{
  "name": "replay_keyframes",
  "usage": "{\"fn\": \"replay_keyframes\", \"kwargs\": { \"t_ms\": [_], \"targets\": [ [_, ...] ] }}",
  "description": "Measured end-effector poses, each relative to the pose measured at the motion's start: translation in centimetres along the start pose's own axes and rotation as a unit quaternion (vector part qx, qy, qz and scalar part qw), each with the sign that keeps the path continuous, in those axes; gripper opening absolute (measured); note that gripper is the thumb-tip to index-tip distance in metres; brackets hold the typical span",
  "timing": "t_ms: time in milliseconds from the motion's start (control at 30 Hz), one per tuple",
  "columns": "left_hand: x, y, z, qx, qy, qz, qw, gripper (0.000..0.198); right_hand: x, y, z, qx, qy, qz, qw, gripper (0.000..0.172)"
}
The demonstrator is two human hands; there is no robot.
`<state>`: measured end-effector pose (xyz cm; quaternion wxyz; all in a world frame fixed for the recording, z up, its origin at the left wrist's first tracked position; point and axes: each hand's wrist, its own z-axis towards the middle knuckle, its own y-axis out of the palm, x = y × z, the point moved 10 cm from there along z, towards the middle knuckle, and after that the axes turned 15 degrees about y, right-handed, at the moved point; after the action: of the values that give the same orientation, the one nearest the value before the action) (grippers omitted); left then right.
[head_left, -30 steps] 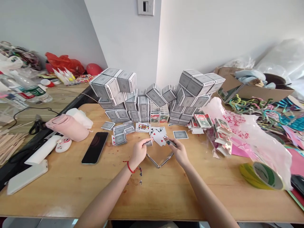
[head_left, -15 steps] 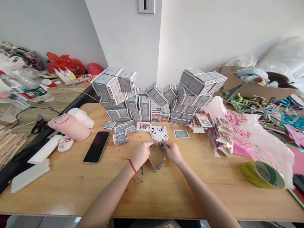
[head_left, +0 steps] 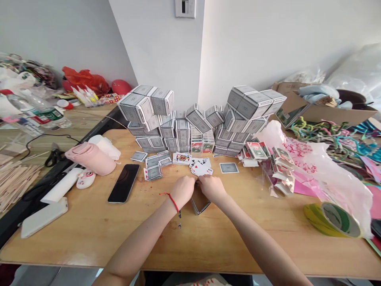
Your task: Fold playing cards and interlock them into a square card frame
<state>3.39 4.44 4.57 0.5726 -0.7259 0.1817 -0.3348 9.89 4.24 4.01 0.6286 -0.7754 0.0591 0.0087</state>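
Note:
A frame of folded playing cards [head_left: 200,205] stands on the wooden table in front of me, its near corner pointing my way. My left hand [head_left: 183,190] is closed at its far left side, and my right hand [head_left: 212,187] is closed at its far right side. Both sets of fingertips meet at the far corner and hide the card edges there. Just beyond my hands lie loose playing cards [head_left: 201,166], face up. A face-up stack of cards [head_left: 181,158] is to their left, and one face-down card [head_left: 229,167] to their right.
Behind stands a wall of card blocks [head_left: 183,133]. On the left are folded cards [head_left: 154,165], a phone [head_left: 124,183], a pink cup [head_left: 91,158] and a white power bank [head_left: 44,217]. Card boxes [head_left: 257,151], a plastic bag [head_left: 324,171] and a tape roll [head_left: 333,219] lie on the right.
My hands have come together from a small distance apart. The open far ends of the card frame have been drawn inward until they meet beneath my fingers.

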Motion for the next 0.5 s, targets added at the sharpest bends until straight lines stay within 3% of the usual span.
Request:
{"fn": "replay_keyframes", "kwargs": {
  "t_ms": [267,500],
  "targets": [
    [-1.0,0.1,-0.6,-0.020,-0.039,0.029,0.999,0.028,-2.2,-0.8,-0.6,-0.008,-0.105,-0.072,0.992,0.027],
    [-0.9,0.2,-0.7,-0.011,-0.041,0.021,0.999,0.030,-3.1,-0.8,-0.3,-0.015,-0.108,-0.076,0.991,0.028]
  ]
}}
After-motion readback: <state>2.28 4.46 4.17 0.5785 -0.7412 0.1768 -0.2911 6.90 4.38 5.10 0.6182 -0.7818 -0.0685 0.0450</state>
